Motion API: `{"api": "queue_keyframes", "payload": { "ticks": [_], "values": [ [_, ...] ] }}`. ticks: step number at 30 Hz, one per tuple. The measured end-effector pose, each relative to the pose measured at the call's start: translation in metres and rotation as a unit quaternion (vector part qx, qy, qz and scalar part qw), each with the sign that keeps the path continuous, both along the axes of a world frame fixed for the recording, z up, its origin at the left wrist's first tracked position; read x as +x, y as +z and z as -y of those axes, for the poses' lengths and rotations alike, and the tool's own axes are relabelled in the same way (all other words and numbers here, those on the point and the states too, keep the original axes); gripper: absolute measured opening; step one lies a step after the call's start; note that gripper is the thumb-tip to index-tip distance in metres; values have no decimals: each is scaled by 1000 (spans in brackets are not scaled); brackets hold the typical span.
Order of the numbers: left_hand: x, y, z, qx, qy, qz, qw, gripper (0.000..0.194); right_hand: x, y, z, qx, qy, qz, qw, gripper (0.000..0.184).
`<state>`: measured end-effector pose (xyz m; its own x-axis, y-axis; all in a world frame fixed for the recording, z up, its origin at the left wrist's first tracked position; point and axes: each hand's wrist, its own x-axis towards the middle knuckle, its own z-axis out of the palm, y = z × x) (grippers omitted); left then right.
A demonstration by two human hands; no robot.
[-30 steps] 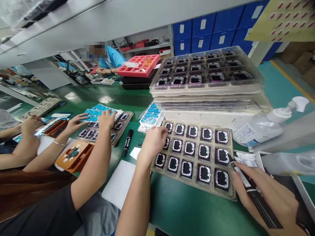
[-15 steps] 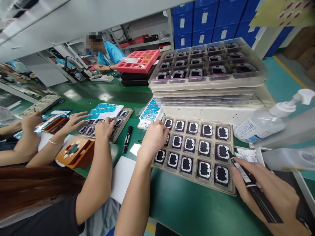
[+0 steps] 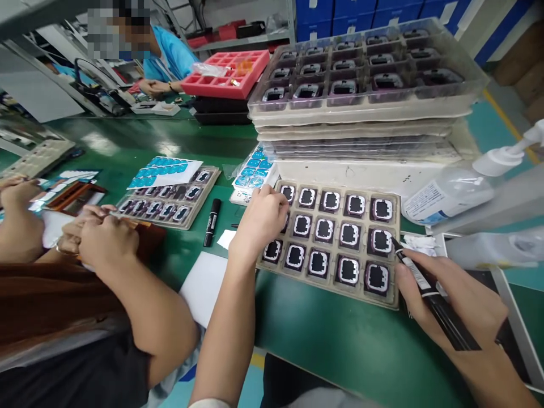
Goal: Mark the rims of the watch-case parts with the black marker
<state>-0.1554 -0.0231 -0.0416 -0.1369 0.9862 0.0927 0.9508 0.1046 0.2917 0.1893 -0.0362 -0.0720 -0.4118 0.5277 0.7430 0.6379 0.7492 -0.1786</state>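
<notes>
Green bench (image 3: 306,334) is carrying everything. Tall tray stack (image 3: 361,107) is standing behind, above a white box (image 3: 348,175), blocking any backward push; layers are looking uneven, so a bump could be toppling them. Tray (image 3: 359,292), three rows by five, is lying flat in front of the box. Co-worker's arm (image 3: 165,328) is bending at left, apart from the tray. Pump bottle (image 3: 446,192) is crowding the tray's far right corner. Blue-printed sheets (image 3: 255,170) are lying just behind the left hand (image 3: 266,212), which is curling over the tray's left column; can't tell whether fingers are pinching anything. If it's pressing unevenly, tray could be shifting under the tip. Right hand (image 3: 457,283) is gripping a marker (image 3: 436,302) pen-style. Second marker (image 3: 211,222) is lying left, out of the way. Crumpled tissue (image 3: 420,243) is sitting behind the right hand's fingers, maybe snagging them. Marker tip is pointing at a white-rimmed piece (image 3: 381,241), right column, middle row; contact unclear. A wrist jerk could be smearing its rim.
</notes>
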Motion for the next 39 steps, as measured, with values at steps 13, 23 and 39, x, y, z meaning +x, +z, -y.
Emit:
{"api": "queue_keyframes", "payload": {
  "ticks": [13, 23, 39],
  "values": [
    [24, 10, 9, -77, -50, -41, 995, 28, -3, 5, 2, -3, 15, -8, 1000, 39],
    [26, 13, 11, -88, -78, -37, 992, 22, -6, 3, 6, -21, 16, -13, 1000, 38],
    [72, 2, 6, 30, -211, -43, 976, 17, -6, 3, 10, 4, 21, -16, 1000, 36]
  ]
}}
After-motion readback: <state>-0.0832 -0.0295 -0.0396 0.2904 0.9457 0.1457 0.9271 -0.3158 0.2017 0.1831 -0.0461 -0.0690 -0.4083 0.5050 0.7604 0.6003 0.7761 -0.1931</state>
